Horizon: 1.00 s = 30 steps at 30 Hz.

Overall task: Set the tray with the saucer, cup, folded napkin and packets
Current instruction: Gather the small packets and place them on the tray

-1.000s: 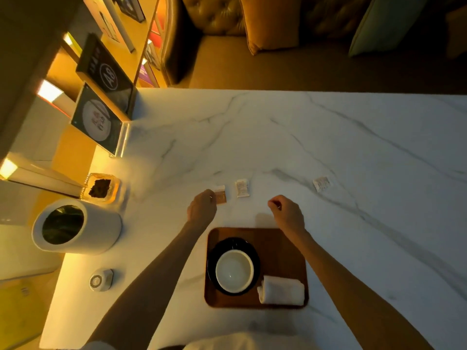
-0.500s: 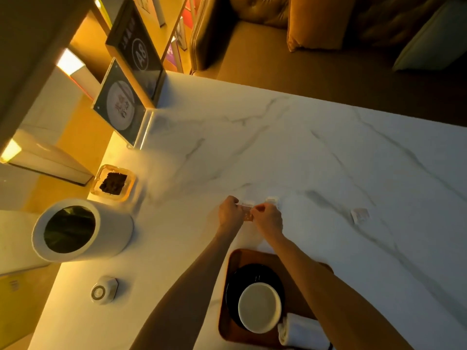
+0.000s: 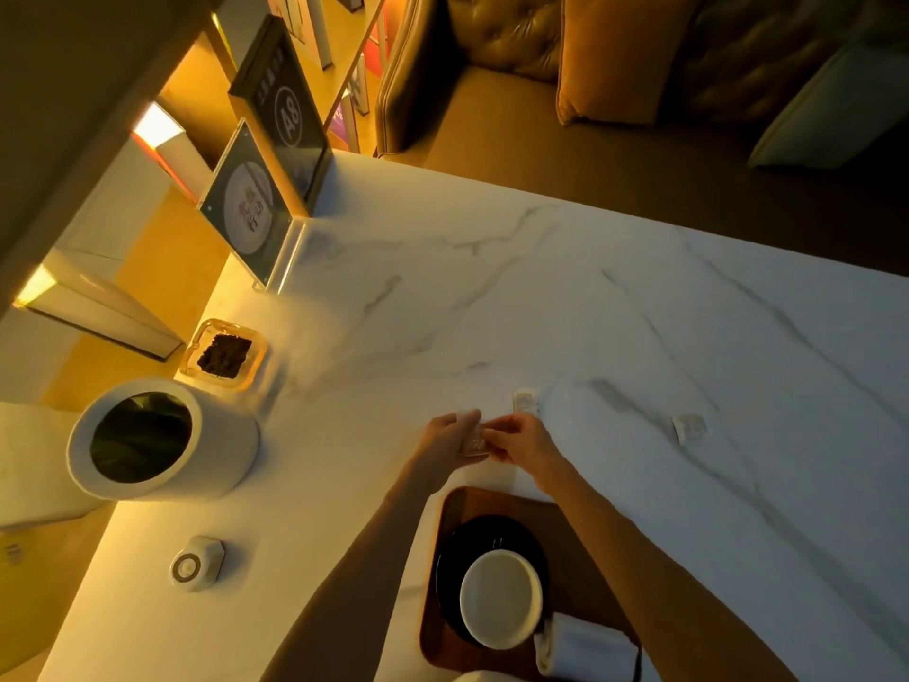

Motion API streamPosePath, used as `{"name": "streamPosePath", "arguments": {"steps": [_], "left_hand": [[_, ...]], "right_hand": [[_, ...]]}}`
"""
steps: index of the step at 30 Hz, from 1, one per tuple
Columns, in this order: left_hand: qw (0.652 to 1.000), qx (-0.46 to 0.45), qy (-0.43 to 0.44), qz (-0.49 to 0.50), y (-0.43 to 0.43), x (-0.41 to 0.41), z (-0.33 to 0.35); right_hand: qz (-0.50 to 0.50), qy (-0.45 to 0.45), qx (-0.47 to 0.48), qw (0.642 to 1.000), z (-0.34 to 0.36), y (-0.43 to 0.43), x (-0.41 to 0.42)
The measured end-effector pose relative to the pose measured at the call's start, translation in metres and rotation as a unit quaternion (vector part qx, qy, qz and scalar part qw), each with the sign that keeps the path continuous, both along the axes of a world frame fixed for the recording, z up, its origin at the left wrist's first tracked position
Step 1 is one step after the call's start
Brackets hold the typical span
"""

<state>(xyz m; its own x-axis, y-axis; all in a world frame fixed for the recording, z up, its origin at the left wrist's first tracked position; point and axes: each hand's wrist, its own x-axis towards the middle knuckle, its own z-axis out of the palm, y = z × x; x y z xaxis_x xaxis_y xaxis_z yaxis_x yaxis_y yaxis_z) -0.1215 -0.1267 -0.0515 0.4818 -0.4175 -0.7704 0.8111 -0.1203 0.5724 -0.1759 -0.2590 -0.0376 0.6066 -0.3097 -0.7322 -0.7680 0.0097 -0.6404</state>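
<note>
A brown wooden tray (image 3: 452, 514) lies at the table's near edge. On it sit a black saucer (image 3: 467, 539), a white cup (image 3: 499, 600) and a rolled white napkin (image 3: 588, 652). Just beyond the tray, my left hand (image 3: 445, 443) and my right hand (image 3: 529, 447) meet and pinch a small packet (image 3: 473, 441) between their fingertips. A second white packet (image 3: 525, 402) lies flat on the marble right behind my right hand. A third packet (image 3: 689, 427) rests further right on the table.
A white cylindrical bin (image 3: 157, 443) stands at the left. Behind it is a glass dish (image 3: 224, 355) of dark material. A small round call button (image 3: 196, 566) lies near the left edge. Acrylic sign stands (image 3: 256, 204) rise at the back left; a leather sofa (image 3: 541, 51) lies beyond the table.
My hands were apart a second ago, the left at the brownish packet. They came together on it and now hold it slightly raised. The camera has shifted left and tilted.
</note>
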Motion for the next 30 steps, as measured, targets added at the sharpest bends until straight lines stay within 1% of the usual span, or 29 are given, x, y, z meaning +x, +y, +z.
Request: {"name": "streamPosePath", "arguments": {"steps": [2,5,7,9,11,14,16,19,22,25,26,28,30], "left_hand": [[0.999,0.026,-0.027,0.007,-0.007,-0.002,0.001],[0.999,0.037,-0.015,0.036,-0.017,0.0,-0.004],[0.999,0.023,-0.006,0.047,-0.022,0.004,-0.006],[0.999,0.009,0.0,0.051,-0.023,0.007,-0.007],[0.998,-0.005,0.011,0.055,-0.021,0.01,-0.008],[0.998,-0.005,0.016,0.055,-0.021,0.016,-0.01],[0.995,0.005,0.046,0.086,-0.021,0.018,-0.014],[0.986,-0.007,0.101,0.134,-0.017,0.021,-0.017],[0.984,0.0,0.104,0.148,-0.015,0.017,-0.018],[0.987,0.007,0.076,0.145,-0.015,0.011,-0.013],[0.988,0.003,0.067,0.139,-0.016,0.009,-0.009],[0.992,-0.001,0.053,0.119,-0.022,0.002,0.0],[0.996,-0.005,0.03,0.087,-0.03,-0.007,0.011]], "right_hand": [[0.01,0.0,-0.054,0.998,0.001,-0.003,0.001],[-0.058,-0.003,-0.203,0.977,-0.001,-0.017,0.003],[-0.098,0.019,-0.263,0.96,0.0,-0.027,0.006],[-0.092,0.062,-0.279,0.954,-0.001,-0.035,0.009],[-0.057,0.099,-0.275,0.955,-0.005,-0.035,0.012],[-0.023,0.13,-0.284,0.95,-0.013,-0.031,0.015],[-0.016,0.14,-0.288,0.947,-0.017,-0.031,0.016],[-0.031,0.142,-0.251,0.957,-0.025,-0.038,0.016],[-0.068,0.105,-0.204,0.971,-0.031,-0.043,0.01],[-0.097,0.025,-0.183,0.978,-0.023,-0.037,0.002],[-0.088,-0.012,-0.192,0.977,-0.017,-0.032,-0.001],[-0.051,-0.068,-0.24,0.967,-0.002,-0.018,-0.008],[-0.025,-0.082,-0.312,0.946,0.011,-0.004,-0.015]]}}
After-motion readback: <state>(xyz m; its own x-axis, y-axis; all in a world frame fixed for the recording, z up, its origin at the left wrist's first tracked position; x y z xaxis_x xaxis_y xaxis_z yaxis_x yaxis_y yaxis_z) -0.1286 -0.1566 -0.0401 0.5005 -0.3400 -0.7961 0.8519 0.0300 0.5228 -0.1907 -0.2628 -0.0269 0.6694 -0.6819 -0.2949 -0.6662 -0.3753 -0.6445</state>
